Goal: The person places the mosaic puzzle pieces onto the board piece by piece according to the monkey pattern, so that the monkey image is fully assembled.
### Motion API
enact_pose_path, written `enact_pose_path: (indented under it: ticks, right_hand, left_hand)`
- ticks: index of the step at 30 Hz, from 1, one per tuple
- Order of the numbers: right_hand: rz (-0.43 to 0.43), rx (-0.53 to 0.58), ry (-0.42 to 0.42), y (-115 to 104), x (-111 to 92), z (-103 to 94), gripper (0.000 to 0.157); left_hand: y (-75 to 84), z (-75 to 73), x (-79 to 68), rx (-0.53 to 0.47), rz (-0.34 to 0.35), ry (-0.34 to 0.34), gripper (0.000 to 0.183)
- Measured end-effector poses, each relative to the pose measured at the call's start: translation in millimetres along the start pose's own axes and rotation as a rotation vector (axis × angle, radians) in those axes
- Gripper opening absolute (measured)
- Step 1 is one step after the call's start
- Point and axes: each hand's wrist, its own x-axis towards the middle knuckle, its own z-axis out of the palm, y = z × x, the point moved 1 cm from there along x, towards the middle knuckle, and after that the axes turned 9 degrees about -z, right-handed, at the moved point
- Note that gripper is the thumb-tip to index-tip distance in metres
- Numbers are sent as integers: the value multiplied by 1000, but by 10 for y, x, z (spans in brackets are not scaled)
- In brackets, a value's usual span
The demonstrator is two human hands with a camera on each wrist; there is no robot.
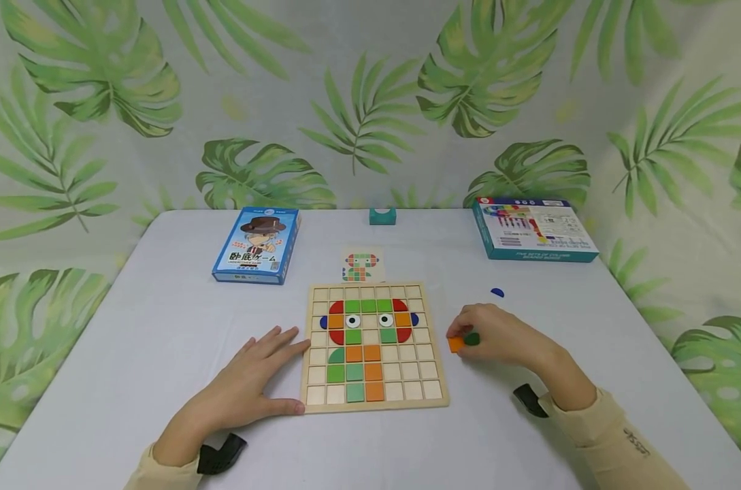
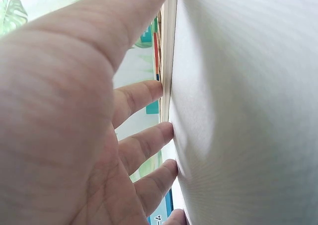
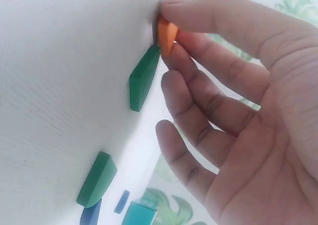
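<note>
My left hand (image 1: 254, 378) lies with fingers spread at the left side of a wooden grid board (image 1: 407, 407). Its thumb touches the board's lower left corner, and the left wrist view shows a fingertip against the board edge (image 2: 168, 61). On the board, coloured tiles form a figure with two eye tiles, an orange column and green pieces. To the right of the board, my right hand (image 1: 492, 333) pinches an orange tile (image 3: 168, 34) between thumb and fingers, close to the table. A dark green piece (image 3: 144, 78) lies just beside those fingers.
A pattern card (image 1: 364, 264) lies behind the board. At the back stand a blue game box (image 1: 256, 248), a small teal box (image 1: 382, 216) and a flat teal-edged box (image 1: 535, 231). A blue half-round piece (image 1: 497, 292) and another green piece (image 3: 98, 179) lie on the right.
</note>
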Motion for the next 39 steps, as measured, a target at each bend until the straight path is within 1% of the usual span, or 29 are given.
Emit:
enact_pose_path:
  ticks: [3,7,11,15,23,28,30,35,39]
  right_hand:
    - [-4,-22,17,-18,5,-12,16]
    - [-43,-51,39,-48,26,-30,18]
    - [-77,-70,48,-90,60,-26,20]
    - [-85,-73,46,-167,104,-5,21]
    - [-122,-34,36,-430,241,50,26]
    - [-215,4,35,-632,379,164,21]
    - [-247,1,36,-706,414,212,18]
    - [-261,-12,14,-891,461,301,19]
    - [-304,10,-13,-1057,549,400,20]
  left_hand:
    - [-5,1,0,4,8,7,98]
    - [-3,-14,-1,7,12,10,98]
    - [6,-27,-7,10,15,13,98]
    - [12,-30,-13,11,20,17,97]
    - [16,-32,-23,16,22,22,97]
    - [-3,-38,-54,15,13,21,97]
    - [-9,-29,-50,11,14,16,97]
    - [12,-2,3,8,31,7,97]
    - [17,-26,-9,18,10,7,98]
